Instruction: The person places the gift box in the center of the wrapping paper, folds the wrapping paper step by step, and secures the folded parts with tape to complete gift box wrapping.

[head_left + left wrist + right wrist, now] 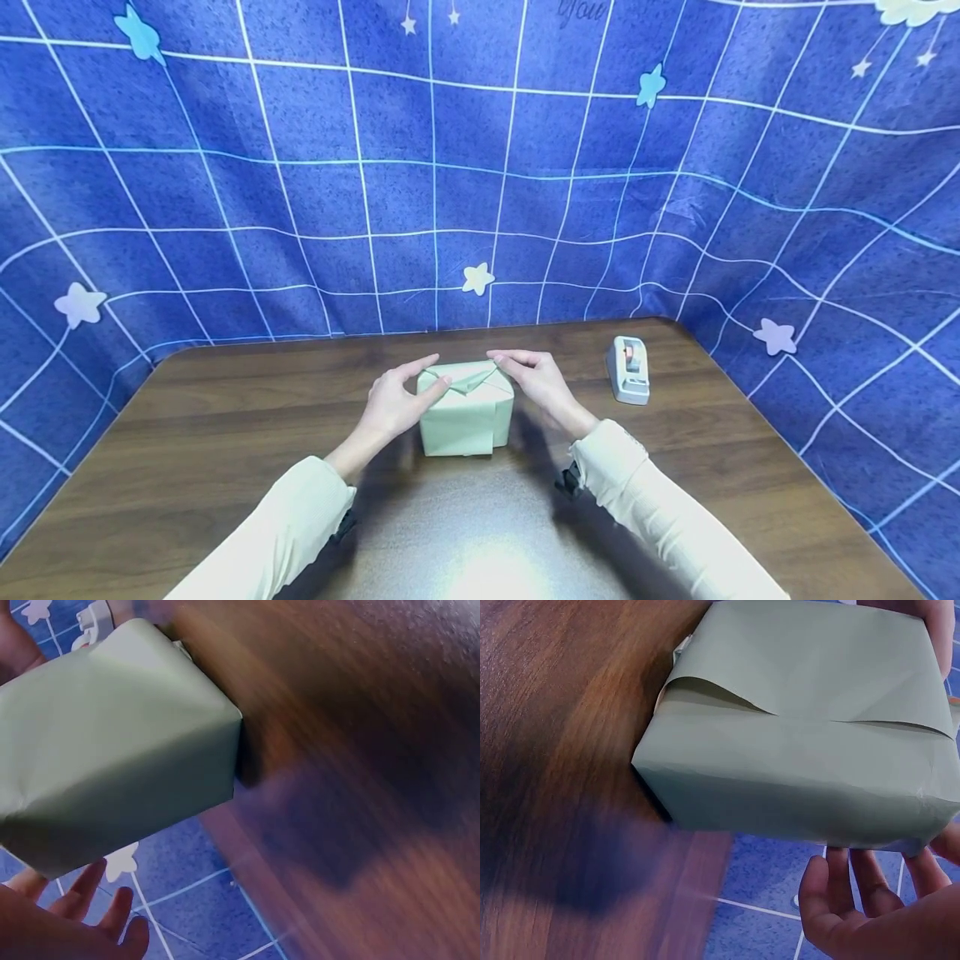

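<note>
A small box wrapped in pale green paper (457, 429) stands on the table. Paper folded into a pointed flap (471, 382) lies across its top. At the box's left end, my left hand (393, 402) holds the upper edges between a thumb on the near side and an index finger on the far side. My right hand (542, 383) pinches the paper at the far right top corner with thumb and index finger. In the right wrist view, a slit-like gap shows along a fold of the wrapped box (795, 765), and the other fingers extend below it.
A white tape dispenser (628, 371) with a roll in it stands to the right of the box. The brown wooden table (247, 400) ends at a blue curtain (390, 192) with a grid and stars, which hangs behind it and along the right side.
</note>
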A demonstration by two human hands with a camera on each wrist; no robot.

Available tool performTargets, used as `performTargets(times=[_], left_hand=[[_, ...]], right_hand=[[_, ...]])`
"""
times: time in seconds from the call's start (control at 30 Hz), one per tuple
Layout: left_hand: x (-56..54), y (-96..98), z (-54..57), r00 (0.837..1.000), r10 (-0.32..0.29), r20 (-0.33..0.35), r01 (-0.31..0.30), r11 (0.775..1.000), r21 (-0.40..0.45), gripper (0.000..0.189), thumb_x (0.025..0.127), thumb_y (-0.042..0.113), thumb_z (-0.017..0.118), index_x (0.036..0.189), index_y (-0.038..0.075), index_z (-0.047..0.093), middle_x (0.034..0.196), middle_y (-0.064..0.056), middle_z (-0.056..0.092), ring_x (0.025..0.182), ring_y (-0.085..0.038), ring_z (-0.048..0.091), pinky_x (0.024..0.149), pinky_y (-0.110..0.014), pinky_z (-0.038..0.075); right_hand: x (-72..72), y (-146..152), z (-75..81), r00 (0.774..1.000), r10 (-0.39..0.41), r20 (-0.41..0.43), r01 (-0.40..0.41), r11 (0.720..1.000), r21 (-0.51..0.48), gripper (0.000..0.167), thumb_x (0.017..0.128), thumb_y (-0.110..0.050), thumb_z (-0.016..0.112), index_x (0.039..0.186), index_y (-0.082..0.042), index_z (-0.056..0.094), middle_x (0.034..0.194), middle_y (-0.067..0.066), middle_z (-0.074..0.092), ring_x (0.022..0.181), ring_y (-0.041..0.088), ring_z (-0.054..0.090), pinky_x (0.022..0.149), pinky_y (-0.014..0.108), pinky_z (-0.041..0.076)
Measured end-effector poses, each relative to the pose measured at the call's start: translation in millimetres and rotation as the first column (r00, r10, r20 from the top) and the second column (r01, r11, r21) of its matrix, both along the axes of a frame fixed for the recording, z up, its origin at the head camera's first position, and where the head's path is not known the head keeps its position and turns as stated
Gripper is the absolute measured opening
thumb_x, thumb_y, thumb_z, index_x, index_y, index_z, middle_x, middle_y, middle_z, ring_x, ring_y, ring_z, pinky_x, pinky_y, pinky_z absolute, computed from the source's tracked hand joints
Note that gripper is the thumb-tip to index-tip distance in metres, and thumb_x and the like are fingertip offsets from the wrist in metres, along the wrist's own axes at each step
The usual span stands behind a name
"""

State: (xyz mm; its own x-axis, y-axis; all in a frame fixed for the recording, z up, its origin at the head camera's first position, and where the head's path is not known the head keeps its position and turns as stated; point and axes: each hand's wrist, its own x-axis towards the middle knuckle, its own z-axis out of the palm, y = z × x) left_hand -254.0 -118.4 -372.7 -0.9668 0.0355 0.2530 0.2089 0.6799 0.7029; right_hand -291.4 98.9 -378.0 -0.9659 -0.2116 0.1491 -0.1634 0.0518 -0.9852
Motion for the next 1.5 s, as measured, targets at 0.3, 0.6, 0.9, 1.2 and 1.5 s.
performTargets(times=[0.3,0.6,0.9,1.2,1.5], left_hand=[[0.1,-1.7,3.2,0.910,-0.270,-0.315,0.243,0.962,-0.124,0.029,0.087,0.022,0.061,0.114,0.014,0.065,0.131,-0.008,0.054,0.130,-0.032,0.038,0.102,-0.060,0.024],[4.5,-15.0,-1.7,0.834,-0.450,-0.320,0.343,0.876,-0.337,0.036,0.094,0.026,0.049,0.128,0.014,0.054,0.138,-0.004,0.046,0.136,-0.024,0.030,0.108,-0.049,0.024],[7.7,-22.8,-5.3,0.789,-0.529,-0.313,0.316,0.786,-0.531,0.047,0.096,0.035,0.044,0.139,0.017,0.040,0.146,-0.004,0.036,0.135,-0.023,0.032,0.111,-0.044,0.019],[6.7,-23.7,-5.2,0.757,-0.563,-0.332,0.301,0.751,-0.588,0.049,0.093,0.038,0.048,0.140,0.033,0.035,0.149,-0.001,0.030,0.135,-0.023,0.033,0.108,-0.050,0.019],[8.6,-22.9,-6.8,0.707,-0.578,-0.408,0.254,0.746,-0.616,0.045,0.091,0.032,0.053,0.135,0.034,0.043,0.147,-0.005,0.034,0.133,-0.024,0.036,0.103,-0.050,0.023]], right_hand=[[7.0,-2.3,10.3,0.998,-0.010,0.054,0.007,0.999,0.052,0.032,0.086,-0.020,0.062,0.114,-0.003,0.064,0.117,0.014,0.063,0.095,0.012,0.062,0.084,0.035,0.050],[5.2,-2.9,9.4,0.999,-0.010,0.036,0.006,0.995,0.103,0.031,0.086,-0.019,0.062,0.113,-0.004,0.064,0.119,0.015,0.061,0.103,0.015,0.060,0.086,0.031,0.050],[5.5,-1.3,10.7,1.000,-0.006,0.018,0.004,0.994,0.112,0.028,0.087,-0.019,0.061,0.111,-0.007,0.066,0.117,0.012,0.063,0.103,0.016,0.060,0.084,0.029,0.050],[3.6,11.2,13.2,0.995,-0.016,-0.099,0.037,0.975,0.218,0.028,0.091,-0.020,0.056,0.113,-0.004,0.064,0.117,0.013,0.063,0.109,0.023,0.058,0.093,0.036,0.046],[-5.0,53.5,11.5,0.956,-0.118,-0.268,0.206,0.921,0.331,0.025,0.092,-0.016,0.053,0.108,-0.001,0.065,0.111,0.015,0.065,0.107,0.027,0.059,0.094,0.040,0.044]])
